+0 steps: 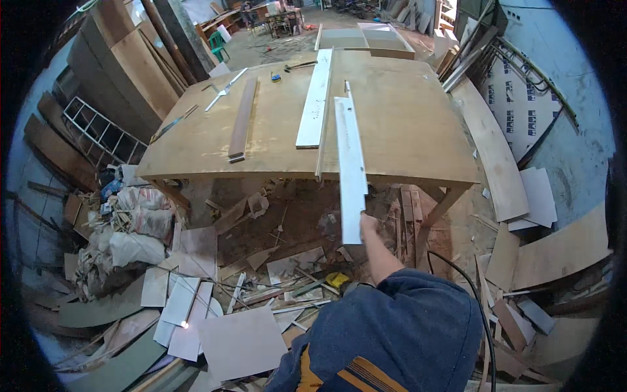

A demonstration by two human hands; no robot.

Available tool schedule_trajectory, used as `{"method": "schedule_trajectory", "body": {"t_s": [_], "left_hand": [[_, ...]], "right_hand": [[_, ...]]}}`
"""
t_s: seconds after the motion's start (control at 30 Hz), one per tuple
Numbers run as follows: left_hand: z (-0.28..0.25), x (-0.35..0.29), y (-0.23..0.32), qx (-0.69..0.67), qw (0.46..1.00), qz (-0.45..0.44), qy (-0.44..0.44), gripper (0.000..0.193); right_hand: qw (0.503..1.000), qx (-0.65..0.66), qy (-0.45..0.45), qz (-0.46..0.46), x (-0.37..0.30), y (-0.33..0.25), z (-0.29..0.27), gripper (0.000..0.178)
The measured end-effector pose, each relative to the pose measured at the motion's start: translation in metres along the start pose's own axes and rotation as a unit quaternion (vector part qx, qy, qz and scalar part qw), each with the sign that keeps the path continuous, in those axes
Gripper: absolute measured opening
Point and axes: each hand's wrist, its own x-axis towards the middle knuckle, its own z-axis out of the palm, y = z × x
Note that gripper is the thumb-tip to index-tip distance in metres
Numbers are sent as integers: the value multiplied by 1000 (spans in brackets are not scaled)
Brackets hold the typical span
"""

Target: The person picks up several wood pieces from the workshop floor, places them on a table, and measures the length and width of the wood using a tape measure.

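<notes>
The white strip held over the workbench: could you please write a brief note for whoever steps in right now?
Right hand: grips the near end of the long white strip, whose far part lies on the workbench.
Left hand: not in view.
On the bench: a second white board, a brown plank, a thin wooden batten.
Done: strip partly on the bench.
Left: near end overhangs the edge, in hand.

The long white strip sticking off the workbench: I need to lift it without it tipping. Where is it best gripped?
Probably at the overhanging near end of the white strip, coming from below the workbench edge, where the right hand already grips it. Its far half rests on the top.
</notes>
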Motion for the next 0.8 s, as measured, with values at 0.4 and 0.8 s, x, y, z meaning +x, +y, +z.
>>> {"method": "schedule_trajectory", "body": {"t_s": [0.4,0.8], "left_hand": [[-39,-26,-46,-104,992,-11,74,39],[-86,8,-19,-258,962,43,84,34]], "right_hand": [[979,28,191,70,1,81,-133,46],[907,-247,337,-44,-55,151,-310,34]]}}
